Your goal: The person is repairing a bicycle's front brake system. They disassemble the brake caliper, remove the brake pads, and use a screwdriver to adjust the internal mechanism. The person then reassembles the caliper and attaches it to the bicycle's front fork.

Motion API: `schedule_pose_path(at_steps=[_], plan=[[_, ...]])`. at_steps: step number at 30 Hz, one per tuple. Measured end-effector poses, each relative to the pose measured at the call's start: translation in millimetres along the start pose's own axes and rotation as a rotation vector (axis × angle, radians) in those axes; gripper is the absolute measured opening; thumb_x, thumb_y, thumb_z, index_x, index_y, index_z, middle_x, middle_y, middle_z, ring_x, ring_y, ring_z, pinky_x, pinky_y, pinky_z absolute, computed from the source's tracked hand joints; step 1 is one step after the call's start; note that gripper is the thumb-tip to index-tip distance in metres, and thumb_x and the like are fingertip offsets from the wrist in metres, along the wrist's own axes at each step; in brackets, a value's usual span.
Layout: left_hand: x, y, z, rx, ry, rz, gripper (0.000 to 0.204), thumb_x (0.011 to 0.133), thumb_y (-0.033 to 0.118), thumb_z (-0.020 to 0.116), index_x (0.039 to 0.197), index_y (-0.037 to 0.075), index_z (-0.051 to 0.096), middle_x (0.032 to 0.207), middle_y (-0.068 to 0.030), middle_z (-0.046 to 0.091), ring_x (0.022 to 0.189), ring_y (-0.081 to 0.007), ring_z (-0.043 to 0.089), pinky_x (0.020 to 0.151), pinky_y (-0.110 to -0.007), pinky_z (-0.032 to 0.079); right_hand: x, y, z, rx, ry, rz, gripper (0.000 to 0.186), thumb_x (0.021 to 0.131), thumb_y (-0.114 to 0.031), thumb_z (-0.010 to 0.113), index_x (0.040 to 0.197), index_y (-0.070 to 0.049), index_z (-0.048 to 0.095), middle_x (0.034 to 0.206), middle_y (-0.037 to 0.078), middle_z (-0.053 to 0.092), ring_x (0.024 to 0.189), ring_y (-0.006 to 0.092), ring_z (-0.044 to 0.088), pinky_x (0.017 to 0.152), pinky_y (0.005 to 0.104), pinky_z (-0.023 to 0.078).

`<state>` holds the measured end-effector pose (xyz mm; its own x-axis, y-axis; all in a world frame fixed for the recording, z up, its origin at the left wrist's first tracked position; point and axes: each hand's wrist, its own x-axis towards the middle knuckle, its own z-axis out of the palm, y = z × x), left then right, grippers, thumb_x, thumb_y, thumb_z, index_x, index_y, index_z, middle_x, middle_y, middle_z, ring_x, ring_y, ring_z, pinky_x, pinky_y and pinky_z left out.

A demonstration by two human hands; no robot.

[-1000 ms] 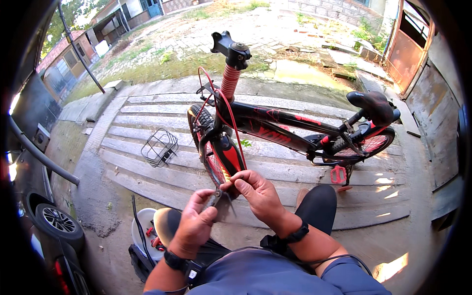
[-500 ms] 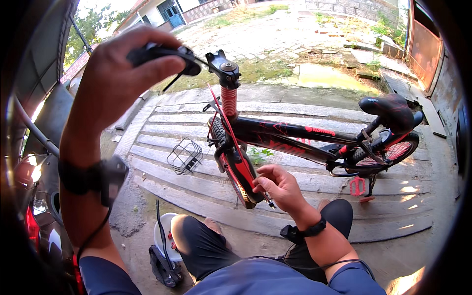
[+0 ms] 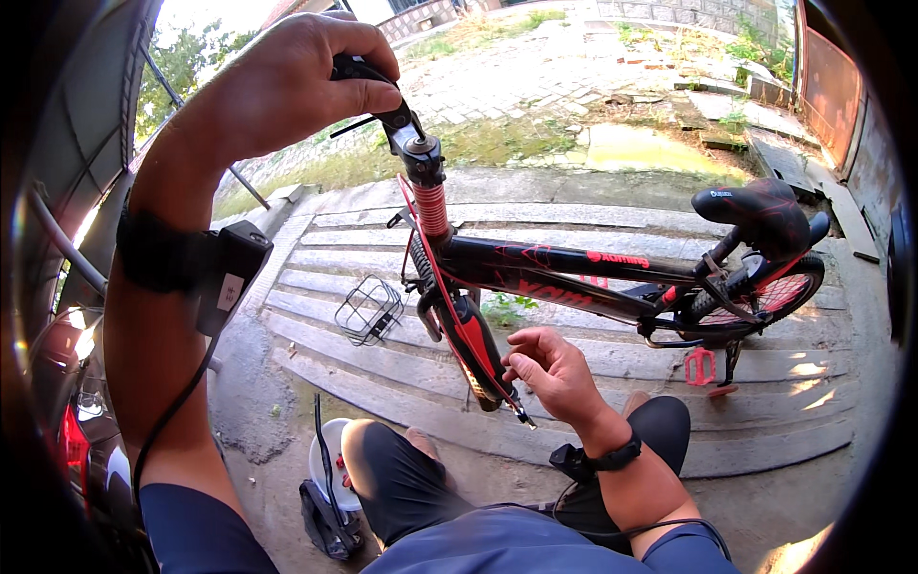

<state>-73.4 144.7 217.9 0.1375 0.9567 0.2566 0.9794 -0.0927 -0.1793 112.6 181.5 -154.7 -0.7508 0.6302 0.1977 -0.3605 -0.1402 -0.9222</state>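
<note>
High at the upper left, my left hand (image 3: 316,81) is closed on a black folding tool (image 3: 349,69) with thin prongs, held against the bike's black stem (image 3: 421,158). Part of the tool is hidden by my fingers. My right hand (image 3: 550,378) has its fingers curled beside the red-and-black front fender (image 3: 469,330), closed on the loose lower part of a cable (image 3: 507,392). Below the stem are a red ridged tube (image 3: 430,208) and red cables. The black-and-red bike frame (image 3: 564,258) runs right toward the saddle (image 3: 746,206).
A wire basket (image 3: 368,308) lies on the slatted concrete ground (image 3: 727,440). A white bucket (image 3: 335,430) and black bag (image 3: 325,526) are beside my left leg. A vehicle's red tail light (image 3: 75,435) is at far left, a rusty metal door (image 3: 827,91) at right.
My left hand rose from beside my right hand to the stem with the tool. My right hand has moved slightly right and stays by the front fender. The view has shifted.
</note>
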Motion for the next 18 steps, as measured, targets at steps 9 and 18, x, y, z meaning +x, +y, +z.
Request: schedule_pose_path(at_steps=[9, 18], plan=[[6, 3, -8, 0.088, -0.06, 0.129, 0.017, 0.085, 0.009, 0.075, 0.099, 0.001, 0.068, 0.089, -0.0074, 0.065, 0.081, -0.0182, 0.063, 0.074, -0.029, 0.05, 0, 6, 2, -0.028, 0.028, -0.058, 0.023, 0.095, -0.009, 0.063, 0.116, -0.001, 0.059, 0.091, 0.008, 0.07, 0.079, 0.0128, 0.067, 0.068, 0.0283, 0.054], [36, 3, -6, 0.079, -0.052, 0.08, 0.028, 0.085, 0.025, 0.077, 0.1, 0.004, 0.066, 0.089, -0.0109, 0.068, 0.077, -0.0198, 0.066, 0.07, -0.031, 0.052, 2, 2, -3, -0.147, -0.02, -0.008, 0.028, 0.097, -0.007, 0.061, 0.122, 0.002, 0.054, 0.098, 0.01, 0.067, 0.086, 0.0134, 0.066, 0.078, 0.0279, 0.053]])
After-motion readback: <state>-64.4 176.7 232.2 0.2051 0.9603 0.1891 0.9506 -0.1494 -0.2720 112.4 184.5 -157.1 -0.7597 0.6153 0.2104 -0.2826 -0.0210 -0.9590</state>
